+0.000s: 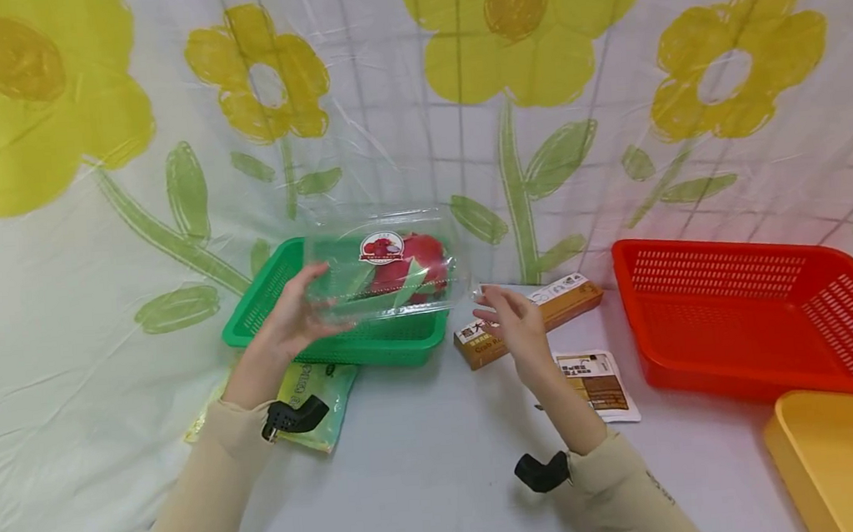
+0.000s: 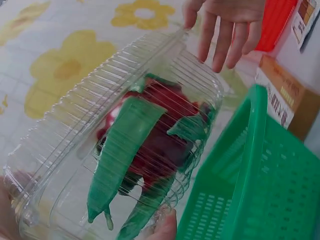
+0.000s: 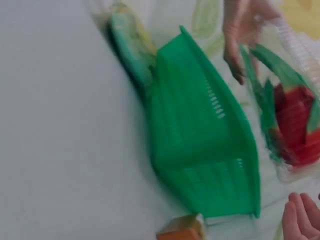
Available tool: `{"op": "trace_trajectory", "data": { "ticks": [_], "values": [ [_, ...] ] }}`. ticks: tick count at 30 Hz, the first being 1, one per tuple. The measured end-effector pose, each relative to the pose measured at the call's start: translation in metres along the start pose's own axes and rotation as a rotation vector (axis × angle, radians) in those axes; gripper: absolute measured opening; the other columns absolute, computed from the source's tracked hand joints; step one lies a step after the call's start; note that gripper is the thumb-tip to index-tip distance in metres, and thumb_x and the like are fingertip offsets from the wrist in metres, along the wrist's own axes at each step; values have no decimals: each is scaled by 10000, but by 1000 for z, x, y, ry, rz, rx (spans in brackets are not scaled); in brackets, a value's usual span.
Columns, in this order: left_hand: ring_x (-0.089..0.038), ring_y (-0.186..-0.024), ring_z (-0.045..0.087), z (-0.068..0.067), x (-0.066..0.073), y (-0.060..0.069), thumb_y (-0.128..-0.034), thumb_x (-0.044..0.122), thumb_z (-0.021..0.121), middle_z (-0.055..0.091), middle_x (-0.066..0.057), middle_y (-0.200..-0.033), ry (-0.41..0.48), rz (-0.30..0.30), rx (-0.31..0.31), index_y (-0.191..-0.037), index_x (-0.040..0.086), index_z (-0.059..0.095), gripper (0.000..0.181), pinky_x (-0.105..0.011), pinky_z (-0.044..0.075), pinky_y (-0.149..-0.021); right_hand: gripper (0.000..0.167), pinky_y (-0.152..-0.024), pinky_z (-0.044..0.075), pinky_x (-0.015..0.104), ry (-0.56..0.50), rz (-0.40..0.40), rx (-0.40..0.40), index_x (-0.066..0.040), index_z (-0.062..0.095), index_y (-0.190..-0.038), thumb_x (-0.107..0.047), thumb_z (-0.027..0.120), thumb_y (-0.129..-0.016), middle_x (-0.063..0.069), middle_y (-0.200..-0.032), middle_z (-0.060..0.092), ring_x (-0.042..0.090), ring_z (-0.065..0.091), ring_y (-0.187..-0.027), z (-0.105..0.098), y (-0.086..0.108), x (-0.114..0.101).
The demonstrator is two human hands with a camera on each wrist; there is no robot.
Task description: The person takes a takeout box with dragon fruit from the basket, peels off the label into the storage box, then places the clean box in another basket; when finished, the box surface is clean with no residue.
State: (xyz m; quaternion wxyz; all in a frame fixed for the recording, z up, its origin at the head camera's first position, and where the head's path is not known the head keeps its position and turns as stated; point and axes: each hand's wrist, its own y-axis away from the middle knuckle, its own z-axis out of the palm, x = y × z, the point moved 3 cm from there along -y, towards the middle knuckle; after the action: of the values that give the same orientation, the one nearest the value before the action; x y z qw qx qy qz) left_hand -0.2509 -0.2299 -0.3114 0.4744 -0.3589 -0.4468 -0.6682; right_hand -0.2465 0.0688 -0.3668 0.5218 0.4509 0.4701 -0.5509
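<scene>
A clear plastic box (image 1: 391,290) with a round label holds a red fruit (image 2: 162,135) with green leaves. It is held up over the green basket (image 1: 373,354). The left hand (image 1: 291,314) grips the box's left end, thumb on one side and fingers on the other. At the opposite end is the right hand (image 1: 513,318), its thumb and index finger at the box's corner; in the left wrist view its fingers (image 2: 225,40) hang extended beside that end. Whether it touches the box is unclear.
A brown-and-white carton (image 1: 572,300) lies right of the green basket, a white-and-brown packet (image 1: 601,386) nearer. A green-yellow packet (image 1: 324,399) lies partly under the basket. A red basket (image 1: 705,361) and a yellow bin (image 1: 847,450) stand at the right.
</scene>
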Motion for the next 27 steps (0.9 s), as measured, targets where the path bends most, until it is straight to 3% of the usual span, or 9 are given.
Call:
{"op": "trace_trajectory", "data": {
  "ticks": [5, 11, 16, 23, 27],
  "values": [
    [-455, -1459, 57, 13, -9, 6, -1009, 357, 403, -85, -227, -1594, -76, 28, -64, -1584, 300, -82, 754, -583, 339, -1068, 437, -907, 535, 401, -68, 2, -30, 67, 552, -1316, -263, 521, -1031, 191, -1243, 602, 181, 684, -968, -17, 4, -17],
    [-449, -1465, 22, 29, -20, 17, -1001, 362, 403, -62, -247, -1593, -97, 38, -124, -1585, 301, -83, 762, -585, 374, -1047, 485, -872, 544, 276, 2, -4, -88, 4, 526, -1381, -317, 542, -1019, 153, -1340, 541, 185, 630, -1061, -31, 17, -27],
    [-473, -1457, 7, 43, -28, 24, -1002, 346, 388, -61, -241, -1594, -125, 43, -158, -1587, 283, -80, 751, -604, 391, -1026, 501, -890, 532, 265, 36, 17, -78, -20, 528, -1395, -334, 561, -1006, 121, -1330, 547, 222, 607, -1080, -45, 26, -31],
    [-469, -1449, 70, 60, -39, 25, -985, 345, 426, -60, -153, -1617, -157, 34, -184, -1583, 294, -90, 791, -606, 430, -986, 508, -873, 536, 263, 44, 29, -53, 40, 505, -1367, -313, 568, -1007, 20, -1158, 622, 117, 665, -994, -66, 41, -35],
    [-490, -1435, 110, 66, -47, 25, -972, 383, 441, 14, -211, -1592, -200, 25, -189, -1585, 295, -72, 804, -597, 454, -963, 501, -869, 538, 280, 44, 23, -46, 60, 506, -1342, -297, 587, -999, -8, -1117, 653, 111, 681, -990, -76, 51, -35]
  ]
}}
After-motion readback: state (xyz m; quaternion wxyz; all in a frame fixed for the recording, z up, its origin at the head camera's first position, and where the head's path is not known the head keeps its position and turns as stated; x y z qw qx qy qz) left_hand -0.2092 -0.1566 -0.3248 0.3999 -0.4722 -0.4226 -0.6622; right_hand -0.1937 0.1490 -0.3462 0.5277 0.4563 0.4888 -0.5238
